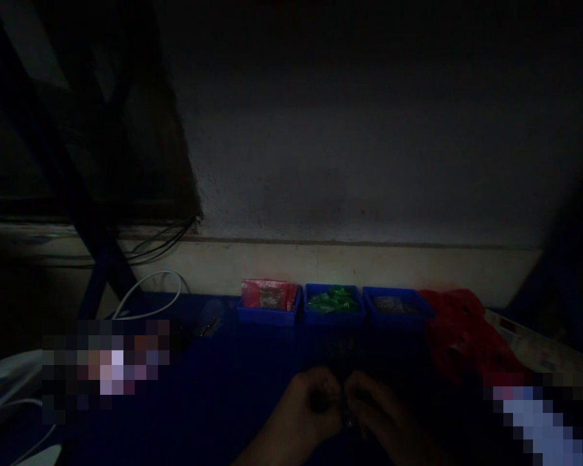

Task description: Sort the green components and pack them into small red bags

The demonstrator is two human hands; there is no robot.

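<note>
Low in the head view, my left hand (pixel 307 409) is closed, its thumb and forefinger bent together in a pinch. Right beside it, my right hand (pixel 379 409) has its fingers curled in, with the fingertips almost meeting those of the left. A small dark piece with a faint shine (pixel 348 419) shows between the two hands, too dim to name. Just beyond the fingers, some small loose bits (pixel 341 344) lie on the blue tabletop (pixel 214 388).
Along the wall stand blue trays holding a red packet (pixel 268 295), green packets (pixel 334 300) and clear packets (pixel 393 305). A red plastic bag (pixel 461 330) lies to the right. At left are a white cable (pixel 148 278) and a small metallic item (pixel 207 327). Blurred patches hide both sides.
</note>
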